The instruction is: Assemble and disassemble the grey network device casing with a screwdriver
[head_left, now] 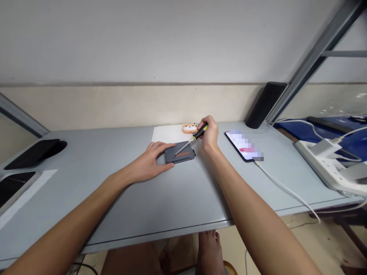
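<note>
A small dark grey box (186, 148) with side vents and a reddish-brown strip on top lies on the grey desk (160, 206). My left hand (151, 160) grips its left end, thumb at the near edge and fingers at the far edge. In my right hand (210, 133) is a black and yellow screwdriver (200, 131), held at a slant with fingers wrapped round the handle. Its metal tip touches or hovers just over the box's top, near the strip; which one is too small to tell.
Behind the box are white paper (163, 133) and an orange animal-face item (189, 128). To the right are a cabled phone (242, 147), a black cylinder (265, 105) and a power strip (329, 168). A black item (34, 152) and a tablet-like device (15, 187) lie left.
</note>
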